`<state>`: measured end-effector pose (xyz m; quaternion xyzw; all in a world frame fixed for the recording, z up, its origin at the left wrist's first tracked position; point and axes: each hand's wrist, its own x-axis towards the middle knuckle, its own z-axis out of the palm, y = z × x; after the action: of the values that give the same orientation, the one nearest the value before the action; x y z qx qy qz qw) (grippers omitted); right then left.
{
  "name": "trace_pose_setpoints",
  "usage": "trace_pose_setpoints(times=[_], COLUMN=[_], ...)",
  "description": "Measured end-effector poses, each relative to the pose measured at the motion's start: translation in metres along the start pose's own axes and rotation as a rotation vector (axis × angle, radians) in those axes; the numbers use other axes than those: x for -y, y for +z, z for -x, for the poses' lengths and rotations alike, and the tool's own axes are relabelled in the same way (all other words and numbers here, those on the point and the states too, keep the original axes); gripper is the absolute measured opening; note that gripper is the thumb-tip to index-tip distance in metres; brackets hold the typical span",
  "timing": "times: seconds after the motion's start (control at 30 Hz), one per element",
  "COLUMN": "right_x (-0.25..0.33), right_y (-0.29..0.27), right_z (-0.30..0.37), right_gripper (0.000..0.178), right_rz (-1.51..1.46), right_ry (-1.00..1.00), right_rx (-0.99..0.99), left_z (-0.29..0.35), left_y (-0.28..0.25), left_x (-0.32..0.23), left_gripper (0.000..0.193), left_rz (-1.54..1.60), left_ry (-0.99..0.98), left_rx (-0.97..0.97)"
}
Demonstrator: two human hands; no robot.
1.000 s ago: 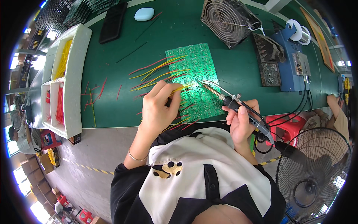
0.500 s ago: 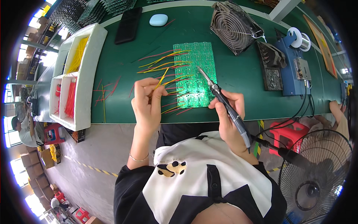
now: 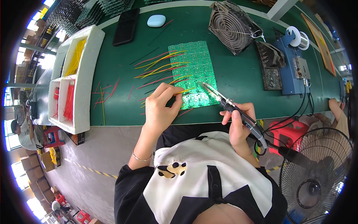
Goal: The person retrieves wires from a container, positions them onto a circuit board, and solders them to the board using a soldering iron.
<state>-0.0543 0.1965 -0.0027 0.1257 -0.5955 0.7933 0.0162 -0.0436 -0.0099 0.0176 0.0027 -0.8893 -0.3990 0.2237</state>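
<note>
A green circuit board panel (image 3: 195, 56) lies on the bench, tilted slightly, with red, yellow and black wires fanning out from its left side. My left hand (image 3: 161, 106) is at the panel's lower left, thumb and fingertips pinched on a yellow wire (image 3: 184, 91) whose end lies over the board. In my right hand (image 3: 240, 123) is a soldering iron (image 3: 227, 105), gripped by its dark handle. Its metal tip points up and left above the board's lower middle; whether it touches the board I cannot tell.
A white foam box (image 3: 97, 44) with yellow and red wires stands at left. Behind are a phone (image 3: 126, 27), a light blue case (image 3: 156, 21) and a small fan (image 3: 233, 28). At right sits a blue machine (image 3: 287, 61) with a solder spool (image 3: 304, 41).
My left hand has moved right with the yellow wire, from beside the board onto its lower left. The iron and my right hand have shifted down and right. The panel has turned slightly.
</note>
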Motion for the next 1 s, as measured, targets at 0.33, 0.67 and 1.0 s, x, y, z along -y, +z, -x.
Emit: trace_pose_setpoints(times=[0.33,0.67,1.0], right_x=[0.0009,0.0,0.0008], right_y=[-0.002,-0.0018,-0.0004], right_z=[0.0012,0.0009,0.001], right_gripper=[0.024,0.023,0.023], right_rz=[0.058,0.051,0.078], right_ry=[0.074,0.092,0.082], right_rx=[-0.04,-0.002,0.003], left_z=[0.0018,0.0051,0.0054], left_y=[-0.0017,0.0025,0.0019], left_x=[-0.0012,0.0069,0.0066], left_gripper=[0.013,0.015,0.015], left_rz=[-0.007,0.109,0.075], left_ry=[-0.02,-0.057,-0.065], left_rx=[-0.01,-0.015,-0.012])
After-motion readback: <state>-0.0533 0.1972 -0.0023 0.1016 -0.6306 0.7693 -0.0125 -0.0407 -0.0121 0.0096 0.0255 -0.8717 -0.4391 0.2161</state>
